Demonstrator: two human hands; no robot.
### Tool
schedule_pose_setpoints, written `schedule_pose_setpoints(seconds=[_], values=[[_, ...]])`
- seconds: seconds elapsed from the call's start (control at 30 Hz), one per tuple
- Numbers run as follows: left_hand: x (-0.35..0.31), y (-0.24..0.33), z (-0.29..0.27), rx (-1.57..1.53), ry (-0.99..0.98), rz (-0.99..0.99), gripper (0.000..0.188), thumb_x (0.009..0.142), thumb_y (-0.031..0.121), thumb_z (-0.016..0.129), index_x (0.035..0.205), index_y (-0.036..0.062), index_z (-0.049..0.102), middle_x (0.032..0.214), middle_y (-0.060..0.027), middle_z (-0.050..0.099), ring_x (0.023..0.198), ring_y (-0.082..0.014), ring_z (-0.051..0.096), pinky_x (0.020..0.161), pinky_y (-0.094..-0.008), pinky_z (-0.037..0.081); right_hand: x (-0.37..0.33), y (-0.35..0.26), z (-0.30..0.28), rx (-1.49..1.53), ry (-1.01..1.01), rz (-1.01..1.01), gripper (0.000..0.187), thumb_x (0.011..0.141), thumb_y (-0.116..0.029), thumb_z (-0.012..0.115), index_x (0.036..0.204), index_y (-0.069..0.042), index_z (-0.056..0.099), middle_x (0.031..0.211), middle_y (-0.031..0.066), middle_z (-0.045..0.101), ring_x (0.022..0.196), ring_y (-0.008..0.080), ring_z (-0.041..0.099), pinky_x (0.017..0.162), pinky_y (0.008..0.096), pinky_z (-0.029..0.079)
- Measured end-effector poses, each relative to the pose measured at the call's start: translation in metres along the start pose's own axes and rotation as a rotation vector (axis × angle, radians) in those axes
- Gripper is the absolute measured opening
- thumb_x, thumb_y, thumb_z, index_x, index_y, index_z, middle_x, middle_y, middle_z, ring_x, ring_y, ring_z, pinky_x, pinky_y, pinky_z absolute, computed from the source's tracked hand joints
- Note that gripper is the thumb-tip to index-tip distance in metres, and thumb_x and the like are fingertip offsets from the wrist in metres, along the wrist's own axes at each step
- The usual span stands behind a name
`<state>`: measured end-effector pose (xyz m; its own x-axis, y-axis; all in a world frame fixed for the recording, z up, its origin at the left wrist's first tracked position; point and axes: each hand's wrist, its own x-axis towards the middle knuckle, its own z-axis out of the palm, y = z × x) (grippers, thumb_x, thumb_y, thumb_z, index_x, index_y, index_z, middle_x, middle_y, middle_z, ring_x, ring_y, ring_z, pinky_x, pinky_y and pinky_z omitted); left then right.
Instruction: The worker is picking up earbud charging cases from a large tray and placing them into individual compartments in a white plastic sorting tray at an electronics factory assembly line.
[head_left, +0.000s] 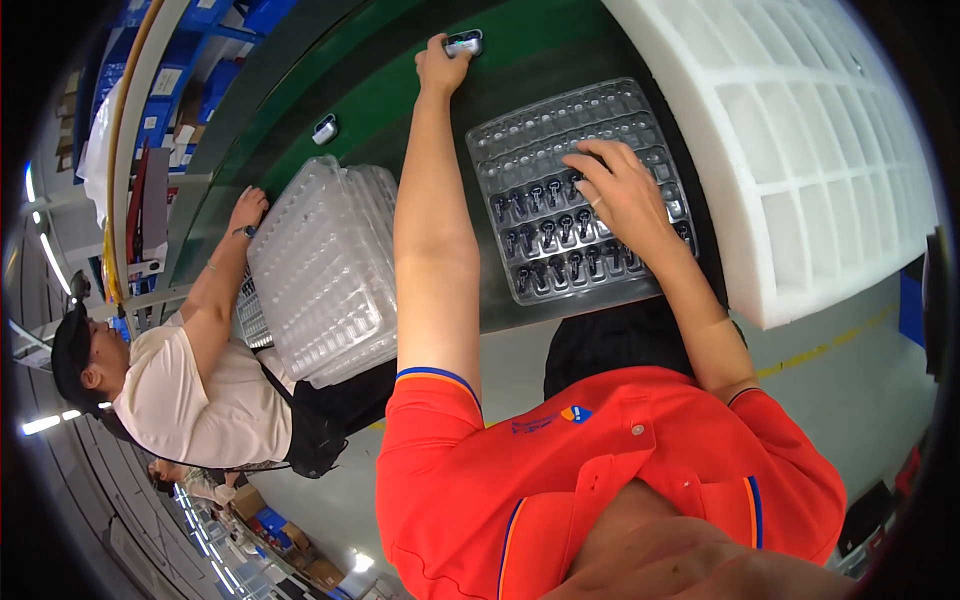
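Left hand nearly closed round the near end of a small glossy case (pixel 465 43) on the green bench (pixel 375 90), left hand (pixel 443 68) gripping what looks light, stiff, slippery, best held by its 2 ends; right hand (pixel 625 195) half open over the clear tray (pixel 560 120), nothing visibly held.

Clear rectangular plastic tray (pixel 545 122) on dark green flat surface (pixel 375 75); small dark plastic pieces (pixel 575 265) in its near rows. Bare right hand (pixel 627 195) over tray's right half. White compartmented foam block (pixel 745 215) right of tray. Clear plastic tray stack (pixel 320 275) left, past the left forearm. Silvery rounded case (pixel 469 40) beyond tray's far-left corner, bare left hand (pixel 442 70) on it. Second silvery rounded case (pixel 325 129) farther left, just behind stack. Co-worker's hand (pixel 250 207) beside stack's left edge.
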<state>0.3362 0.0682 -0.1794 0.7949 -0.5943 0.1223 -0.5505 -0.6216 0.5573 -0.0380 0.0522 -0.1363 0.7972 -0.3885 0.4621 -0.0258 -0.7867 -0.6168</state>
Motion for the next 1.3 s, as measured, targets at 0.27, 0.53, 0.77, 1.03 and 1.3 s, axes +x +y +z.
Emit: schedule_pose_setpoints(seconds=[0.27,0.53,0.77,1.03,1.3], values=[[-0.012,0.094,-0.047,-0.215,0.385,0.361,0.032,0.088,0.020,0.070,0.115,0.0030,0.068,0.106,-0.0105,0.071,0.094,-0.0195,0.067,0.087,-0.0335,0.053,-0.031,-0.088,-0.109,0.150,0.206,-0.585,0.013,0.082,-0.012,0.073,0.094,-0.013,0.067,0.105,0.0083,0.070,0.090,0.0232,0.067,0.080,0.0392,0.054],[-0.100,0.389,0.017,-0.520,-0.326,1.067,0.026,0.092,0.021,0.066,0.112,0.0035,0.069,0.114,-0.0132,0.069,0.104,-0.0284,0.065,0.094,-0.0381,0.049,-0.005,0.060,-0.310,-0.308,0.540,0.067,0.027,0.091,-0.014,0.063,0.116,-0.004,0.068,0.112,0.0127,0.069,0.105,0.0287,0.065,0.096,0.0376,0.050],[-0.046,0.389,0.070,-0.128,-0.178,1.100,0.017,0.087,0.009,0.062,0.099,-0.0017,0.056,0.085,-0.0158,0.057,0.080,-0.0328,0.056,0.074,-0.0408,0.048,0.045,0.169,-0.276,-0.584,0.269,0.238,0.026,0.076,-0.020,0.062,0.099,-0.013,0.072,0.090,0.0180,0.072,0.088,0.0363,0.069,0.074,0.0517,0.053],[-0.089,0.400,0.064,0.019,-0.242,1.113,0.018,0.096,0.012,0.057,0.102,-0.0033,0.064,0.099,-0.0161,0.064,0.092,-0.0323,0.059,0.080,-0.0398,0.049,0.015,0.131,-0.285,-0.920,0.096,0.381,0.021,0.080,-0.025,0.063,0.078,-0.009,0.076,0.087,0.0114,0.065,0.085,0.0283,0.062,0.061,0.0385,0.045],[-0.055,0.389,0.077,-0.181,-0.316,1.050,0.021,0.094,0.017,0.062,0.103,-0.0013,0.068,0.100,-0.0153,0.068,0.096,-0.0297,0.061,0.087,-0.0386,0.048,0.044,0.150,-0.274,-0.821,-0.052,0.491,0.035,0.082,-0.034,0.055,0.084,-0.010,0.080,0.113,0.0200,0.064,0.102,0.0308,0.060,0.077,0.0435,0.049]])
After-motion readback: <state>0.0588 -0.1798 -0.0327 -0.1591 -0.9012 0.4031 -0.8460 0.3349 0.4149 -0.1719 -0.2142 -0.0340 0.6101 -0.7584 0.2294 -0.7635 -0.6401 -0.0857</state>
